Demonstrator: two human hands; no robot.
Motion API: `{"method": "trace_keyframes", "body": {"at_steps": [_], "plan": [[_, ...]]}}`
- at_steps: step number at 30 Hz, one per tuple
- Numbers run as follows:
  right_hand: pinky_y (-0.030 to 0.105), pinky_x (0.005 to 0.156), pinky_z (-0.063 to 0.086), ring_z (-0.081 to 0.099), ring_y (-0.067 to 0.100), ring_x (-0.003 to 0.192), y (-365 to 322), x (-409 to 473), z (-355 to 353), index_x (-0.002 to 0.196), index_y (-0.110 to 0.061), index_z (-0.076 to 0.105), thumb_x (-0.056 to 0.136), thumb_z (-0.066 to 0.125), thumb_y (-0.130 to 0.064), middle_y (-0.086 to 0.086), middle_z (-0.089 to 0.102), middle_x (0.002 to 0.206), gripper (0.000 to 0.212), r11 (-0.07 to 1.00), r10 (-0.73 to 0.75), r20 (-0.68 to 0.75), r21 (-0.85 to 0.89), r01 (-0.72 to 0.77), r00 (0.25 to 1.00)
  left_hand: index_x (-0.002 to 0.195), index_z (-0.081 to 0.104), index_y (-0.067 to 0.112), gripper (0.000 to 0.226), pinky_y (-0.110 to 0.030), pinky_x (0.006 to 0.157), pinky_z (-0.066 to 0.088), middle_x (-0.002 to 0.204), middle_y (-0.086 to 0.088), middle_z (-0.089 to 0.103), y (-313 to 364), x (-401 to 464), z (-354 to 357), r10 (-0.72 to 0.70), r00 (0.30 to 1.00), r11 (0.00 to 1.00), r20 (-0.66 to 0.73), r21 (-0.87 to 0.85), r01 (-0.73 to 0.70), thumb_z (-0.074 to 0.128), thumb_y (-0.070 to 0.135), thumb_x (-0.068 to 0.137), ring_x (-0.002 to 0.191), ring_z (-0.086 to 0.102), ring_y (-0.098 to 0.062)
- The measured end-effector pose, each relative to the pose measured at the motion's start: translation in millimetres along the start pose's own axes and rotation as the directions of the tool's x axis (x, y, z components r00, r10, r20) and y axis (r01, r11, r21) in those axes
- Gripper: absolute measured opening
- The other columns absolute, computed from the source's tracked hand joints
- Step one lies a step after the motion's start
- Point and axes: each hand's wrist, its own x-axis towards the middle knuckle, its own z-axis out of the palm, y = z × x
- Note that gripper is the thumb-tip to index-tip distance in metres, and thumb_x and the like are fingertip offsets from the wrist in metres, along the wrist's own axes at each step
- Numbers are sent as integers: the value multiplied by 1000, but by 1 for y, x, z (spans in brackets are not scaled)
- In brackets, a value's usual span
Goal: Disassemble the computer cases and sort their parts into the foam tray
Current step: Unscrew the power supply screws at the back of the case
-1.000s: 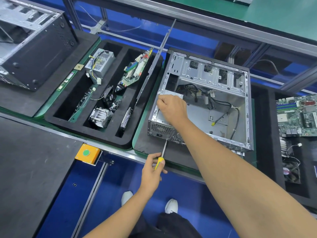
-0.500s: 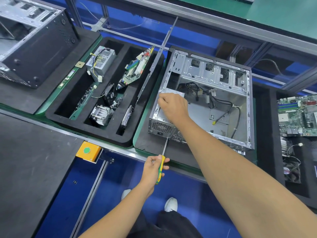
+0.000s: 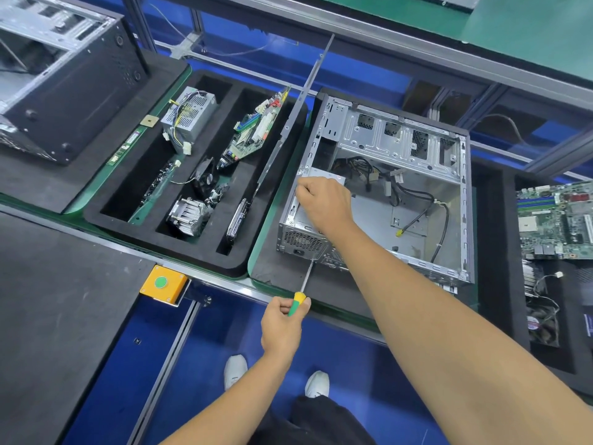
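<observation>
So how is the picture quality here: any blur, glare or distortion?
Head view: sharp throughout, evenly lit, no strong shadows; wide-angle lens bows the rails and stretches the right arm; mild sheen on the case metal; both hands, left hand and right hand, crisp.

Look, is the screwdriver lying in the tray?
No, the left hand holds the screwdriver with its tip at the case, outside the tray.
</observation>
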Motion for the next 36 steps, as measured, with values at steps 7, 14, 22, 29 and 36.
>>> {"method": "trace_keyframes", "body": {"at_steps": [7,14,22,29,36], "plan": [[29,51,30,30,14,49,0,1,0,55,-19,35,81,38,-22,-3,34,49,26,1000,-2,9,-23,2,1000,95,60,9,44,-26,47,46,77,-10,60,-3,2,8,-94,976,956,198,-256,144,83,46,84,55,57,-10],[29,51,28,29,12,48,1,1,0,53,-20,32,82,39,-21,-3,32,48,29,1000,-13,8,-13,13,1000,95,67,9,45,-25,52,49,91,-5,71,-8,15,-4,-132,894,860,429,-399,318,83,47,78,74,69,-14],[28,52,28,25,12,47,0,0,1,53,-20,29,80,39,-21,-4,28,48,28,1000,-16,-6,-25,15,1000,110,76,6,44,-27,54,51,87,-2,72,2,11,-8,-166,876,877,454,-337,341,62,46,100,71,66,-14],[28,52,27,24,11,46,1,1,1,52,-21,29,80,39,-20,-4,26,47,29,1000,-14,-10,-27,14,1000,108,75,5,44,-29,52,48,84,-4,66,8,12,-7,-208,863,876,460,-304,374,54,43,106,60,55,-13],[28,55,34,25,12,47,2,1,3,53,-21,30,80,38,-21,-4,27,47,28,1000,-3,-20,-10,3,1000,107,66,11,42,-20,41,32,78,4,54,1,10,-2,-163,731,700,663,-444,559,50,50,104,56,39,-9]]}}
